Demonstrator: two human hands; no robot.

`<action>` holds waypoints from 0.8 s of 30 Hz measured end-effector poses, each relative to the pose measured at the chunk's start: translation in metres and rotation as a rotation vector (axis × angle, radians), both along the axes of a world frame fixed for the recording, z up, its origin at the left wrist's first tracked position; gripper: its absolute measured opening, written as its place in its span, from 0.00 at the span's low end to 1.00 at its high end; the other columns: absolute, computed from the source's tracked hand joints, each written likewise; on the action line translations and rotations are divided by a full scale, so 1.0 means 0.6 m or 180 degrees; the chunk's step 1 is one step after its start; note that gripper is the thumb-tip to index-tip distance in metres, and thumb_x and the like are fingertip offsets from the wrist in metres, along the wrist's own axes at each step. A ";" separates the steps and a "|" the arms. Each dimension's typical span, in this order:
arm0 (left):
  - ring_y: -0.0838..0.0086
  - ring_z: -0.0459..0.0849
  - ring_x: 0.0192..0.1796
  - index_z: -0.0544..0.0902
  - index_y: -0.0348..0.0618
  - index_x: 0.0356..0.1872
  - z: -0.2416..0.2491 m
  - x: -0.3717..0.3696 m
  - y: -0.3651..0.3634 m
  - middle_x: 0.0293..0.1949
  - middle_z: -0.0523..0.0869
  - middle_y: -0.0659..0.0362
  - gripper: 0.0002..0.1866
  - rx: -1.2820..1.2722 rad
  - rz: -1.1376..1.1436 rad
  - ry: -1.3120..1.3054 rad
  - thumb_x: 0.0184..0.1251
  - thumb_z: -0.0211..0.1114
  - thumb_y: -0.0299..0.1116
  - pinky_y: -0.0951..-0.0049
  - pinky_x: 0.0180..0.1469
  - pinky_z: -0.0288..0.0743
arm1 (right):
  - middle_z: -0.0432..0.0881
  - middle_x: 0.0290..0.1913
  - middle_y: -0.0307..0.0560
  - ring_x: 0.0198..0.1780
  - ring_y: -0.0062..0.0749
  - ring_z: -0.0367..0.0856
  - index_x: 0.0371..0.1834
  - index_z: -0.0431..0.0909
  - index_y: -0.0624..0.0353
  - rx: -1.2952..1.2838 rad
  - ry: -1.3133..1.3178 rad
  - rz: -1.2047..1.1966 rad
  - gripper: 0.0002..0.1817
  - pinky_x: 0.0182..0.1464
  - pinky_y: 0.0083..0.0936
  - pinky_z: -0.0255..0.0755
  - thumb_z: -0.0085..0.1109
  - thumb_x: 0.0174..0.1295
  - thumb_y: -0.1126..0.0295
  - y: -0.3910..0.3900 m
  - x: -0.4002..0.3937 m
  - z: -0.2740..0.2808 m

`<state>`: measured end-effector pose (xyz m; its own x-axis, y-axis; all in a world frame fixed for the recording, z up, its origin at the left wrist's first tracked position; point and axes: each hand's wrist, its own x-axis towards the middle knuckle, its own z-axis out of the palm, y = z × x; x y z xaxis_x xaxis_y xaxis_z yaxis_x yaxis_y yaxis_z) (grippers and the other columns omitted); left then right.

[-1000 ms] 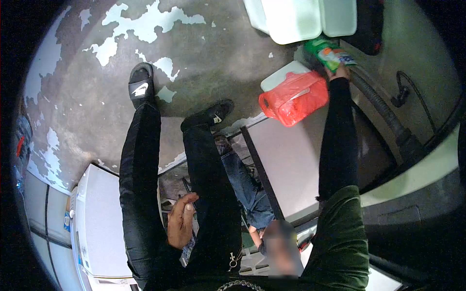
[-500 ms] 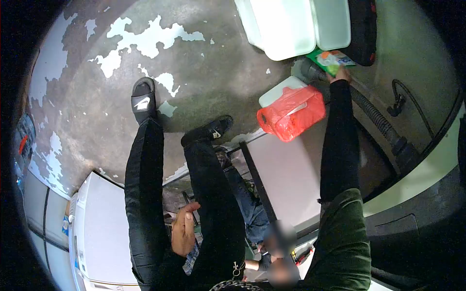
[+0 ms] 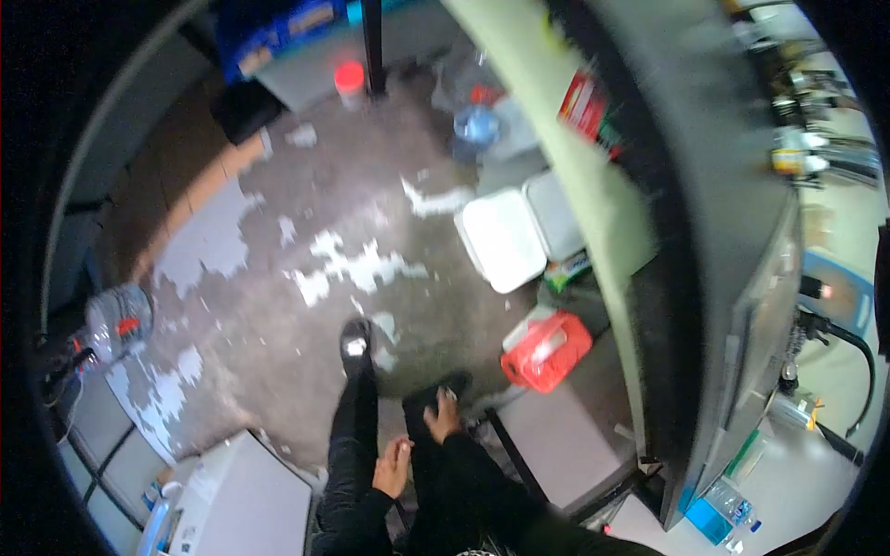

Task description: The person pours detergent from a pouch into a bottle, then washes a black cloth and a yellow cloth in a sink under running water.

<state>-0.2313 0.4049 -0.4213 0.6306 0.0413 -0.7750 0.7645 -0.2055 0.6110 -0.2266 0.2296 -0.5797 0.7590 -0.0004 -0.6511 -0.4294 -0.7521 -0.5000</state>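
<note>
My left hand (image 3: 392,467) hovers over my lap between my dark-trousered legs, its fingers loosely bent and nothing visible in it. Just ahead and to the right, my right hand (image 3: 444,417) is over my right knee, fingers apart and empty. The green packet (image 3: 567,271) lies on the floor against the white plastic bins (image 3: 503,239), well away from both hands. Nearer to me a red plastic bag (image 3: 549,352) sits on a pale container.
A desk with a pale edge (image 3: 607,199) runs along the right, with a bottle of blue liquid (image 3: 721,515) on top. A white cabinet (image 3: 246,500) stands at lower left. A large clear bottle (image 3: 119,322) is at the far left, and a red-lidded jar (image 3: 349,82) ahead.
My right hand has let go of the green packet and drawn back from the bins to my knees. The view has swung up and right, bringing the desktop into sight.
</note>
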 end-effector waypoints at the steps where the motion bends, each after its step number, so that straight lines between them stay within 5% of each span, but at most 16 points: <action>1: 0.59 0.87 0.47 0.74 0.39 0.59 0.014 0.016 0.009 0.45 0.87 0.49 0.22 0.0068 -0.0010 -0.0220 0.78 0.49 0.46 0.65 0.51 0.77 | 0.68 0.66 0.67 0.68 0.59 0.65 0.72 0.59 0.64 -0.0107 0.0175 0.0190 0.38 0.69 0.44 0.60 0.62 0.61 0.59 0.034 -0.035 0.041; 4: 0.61 0.87 0.45 0.75 0.39 0.59 0.089 0.089 0.042 0.44 0.87 0.50 0.21 -0.0046 0.0050 -0.0521 0.77 0.50 0.45 0.67 0.50 0.77 | 0.76 0.61 0.60 0.63 0.50 0.74 0.68 0.68 0.58 0.1041 0.1381 0.0379 0.28 0.63 0.39 0.67 0.56 0.67 0.56 0.086 -0.021 0.149; 6: 0.64 0.86 0.48 0.75 0.39 0.58 0.143 0.138 0.068 0.45 0.87 0.51 0.20 -0.0085 0.0036 -0.0789 0.77 0.52 0.43 0.68 0.52 0.77 | 0.79 0.59 0.54 0.58 0.46 0.79 0.65 0.72 0.52 0.1069 0.1400 0.0659 0.23 0.59 0.37 0.70 0.50 0.70 0.57 0.090 0.010 0.212; 8: 0.65 0.86 0.50 0.75 0.38 0.58 0.183 0.175 0.092 0.46 0.87 0.51 0.20 -0.0089 0.0028 -0.0948 0.77 0.53 0.43 0.68 0.54 0.76 | 0.82 0.56 0.50 0.55 0.43 0.82 0.63 0.74 0.48 0.1245 0.1416 0.0087 0.21 0.58 0.36 0.72 0.51 0.69 0.55 0.067 0.049 0.227; 10: 0.65 0.85 0.52 0.75 0.38 0.58 0.228 0.217 0.121 0.48 0.87 0.50 0.20 -0.0260 0.0068 -0.1040 0.77 0.53 0.42 0.68 0.56 0.75 | 0.84 0.52 0.50 0.52 0.41 0.84 0.61 0.76 0.50 0.0218 0.0708 0.0247 0.21 0.57 0.33 0.74 0.53 0.68 0.55 0.046 0.155 0.356; 12: 0.65 0.85 0.52 0.74 0.38 0.59 0.273 0.268 0.149 0.47 0.87 0.50 0.19 -0.0296 0.0056 -0.1185 0.77 0.53 0.41 0.68 0.56 0.75 | 0.85 0.50 0.50 0.50 0.38 0.84 0.60 0.77 0.51 0.0027 -0.0399 -0.0137 0.22 0.55 0.30 0.75 0.55 0.67 0.55 0.004 0.208 0.401; 14: 0.66 0.85 0.52 0.73 0.39 0.60 0.271 0.325 0.173 0.48 0.87 0.50 0.19 -0.0267 -0.0018 -0.1326 0.77 0.53 0.41 0.68 0.56 0.75 | 0.86 0.47 0.48 0.45 0.35 0.85 0.59 0.77 0.54 0.0006 -0.0649 -0.0711 0.20 0.48 0.29 0.78 0.57 0.67 0.59 -0.039 0.248 0.449; 16: 0.68 0.85 0.52 0.73 0.40 0.60 0.310 0.400 0.193 0.46 0.87 0.51 0.19 -0.0299 -0.0197 -0.1831 0.76 0.55 0.39 0.70 0.55 0.75 | 0.86 0.43 0.43 0.40 0.29 0.85 0.57 0.78 0.55 0.1047 -0.0462 -0.1892 0.17 0.40 0.26 0.79 0.57 0.68 0.64 -0.072 0.272 0.489; 21: 0.76 0.84 0.43 0.77 0.40 0.57 0.432 0.610 0.204 0.41 0.87 0.57 0.17 0.0061 -0.0567 -0.2709 0.72 0.62 0.36 0.74 0.50 0.76 | 0.86 0.38 0.43 0.33 0.23 0.83 0.52 0.79 0.61 0.1690 -0.0597 -0.2454 0.12 0.34 0.23 0.77 0.54 0.71 0.67 -0.104 0.269 0.556; 24: 0.79 0.77 0.31 0.75 0.38 0.56 0.454 0.705 0.177 0.28 0.80 0.61 0.16 -0.0428 -0.0419 -0.3026 0.78 0.52 0.38 0.77 0.38 0.74 | 0.83 0.31 0.41 0.28 0.22 0.81 0.47 0.79 0.61 0.1713 -0.0928 -0.2004 0.15 0.31 0.22 0.75 0.49 0.73 0.60 -0.087 0.283 0.654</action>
<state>0.1920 0.5110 -0.1491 0.9897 -0.1263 0.0678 -0.0851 -0.1374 0.9869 -0.0570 0.1775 -0.1871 0.8572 -0.2238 -0.4637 -0.4851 -0.0490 -0.8731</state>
